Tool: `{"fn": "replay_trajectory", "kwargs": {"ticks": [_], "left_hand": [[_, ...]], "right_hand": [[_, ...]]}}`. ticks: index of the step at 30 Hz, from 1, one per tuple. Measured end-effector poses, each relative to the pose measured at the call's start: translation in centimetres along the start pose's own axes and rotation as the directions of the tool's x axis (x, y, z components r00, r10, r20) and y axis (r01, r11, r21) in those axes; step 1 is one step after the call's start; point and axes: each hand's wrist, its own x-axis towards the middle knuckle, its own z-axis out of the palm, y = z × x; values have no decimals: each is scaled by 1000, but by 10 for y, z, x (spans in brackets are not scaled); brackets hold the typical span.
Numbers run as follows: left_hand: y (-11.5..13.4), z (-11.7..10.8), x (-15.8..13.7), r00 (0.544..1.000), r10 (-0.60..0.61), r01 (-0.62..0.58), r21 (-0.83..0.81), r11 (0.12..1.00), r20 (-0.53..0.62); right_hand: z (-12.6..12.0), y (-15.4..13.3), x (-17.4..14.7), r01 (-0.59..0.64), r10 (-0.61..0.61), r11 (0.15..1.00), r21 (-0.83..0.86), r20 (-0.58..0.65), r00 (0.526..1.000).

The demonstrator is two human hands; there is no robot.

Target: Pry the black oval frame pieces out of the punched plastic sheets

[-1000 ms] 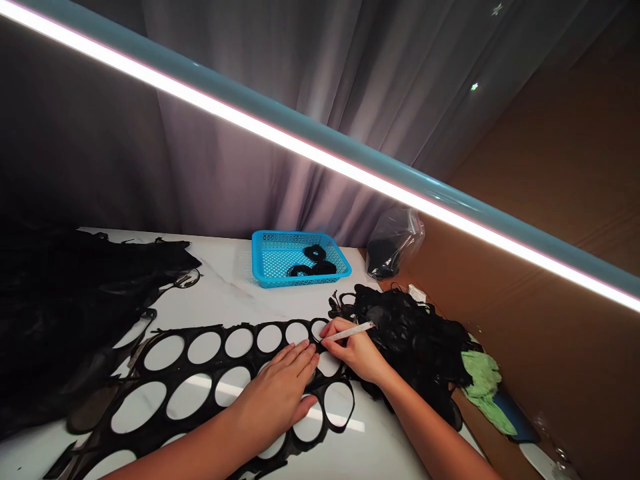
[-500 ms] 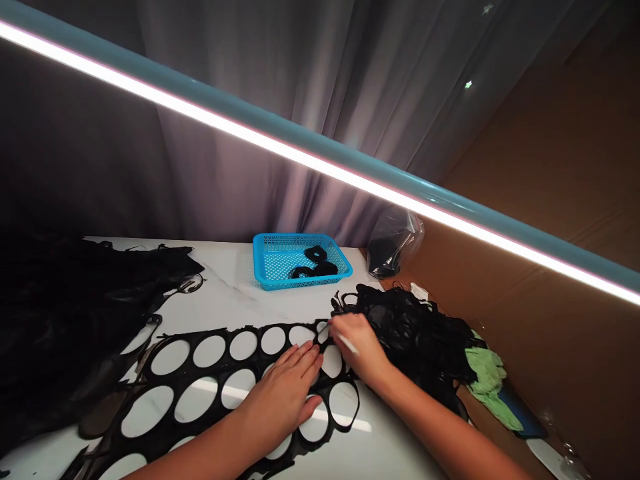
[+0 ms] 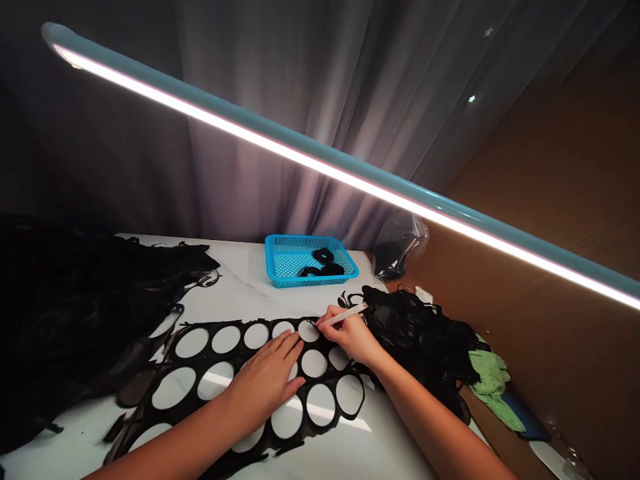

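Flatly, left hand [image 3: 273,373] touches black sheet [image 3: 201,361]; round-holed, ragged-edged.

My left hand [image 3: 273,367] moved left.
Slid about one hole along the perforated black sheet [image 3: 207,356]. White stick [image 3: 345,315] in my right hand [image 3: 350,335] swung from down-right to up-right. Tube lamp's [image 3: 330,163] left end now visible.

Lit tube lamp [image 3: 320,168] is slanted down rightward | grey curtain [image 3: 240,193] is hung behind | clear bag [image 3: 406,243] is set near curtain | green cloth [image 3: 490,379] is crumpled at right
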Motion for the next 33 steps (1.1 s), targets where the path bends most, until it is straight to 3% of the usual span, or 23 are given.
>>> {"fn": "replay_trajectory", "kwargs": {"ticks": [3, 10, 21, 23, 27, 30, 33], "left_hand": [[-4, 7, -9, 1000, 8, -7, 35, 999, -3], [-2, 13, -11, 1000, 14, -13, 34, 999, -19], [0, 14, -13, 997, 35, -33, 27, 999, -74], [2, 15, -12, 997, 51, -46, 72, 996, -62], [5, 13, -10, 997, 68, -64, 134, 989, -25], [6, 11, -10, 998, 60, -57, 116, 992, -24], [5, 11, -12, 998, 32, -29, 54, 998, -60]], "right_hand": [[17, -1, -8, -11, 8, 999, 36, 72, 997], [22, 6, -13, -41, 37, 997, 66, 60, 998], [26, -2, -18, 139, -134, 981, -139, 48, 990], [31, -1, -22, 207, -197, 946, -250, 67, 978], [37, 4, -19, 316, -281, 779, -541, 150, 948], [15, 13, 1, 211, -295, 762, -613, -37, 955], [-24, 26, 20, 29, -268, 816, -577, -333, 904]]}}
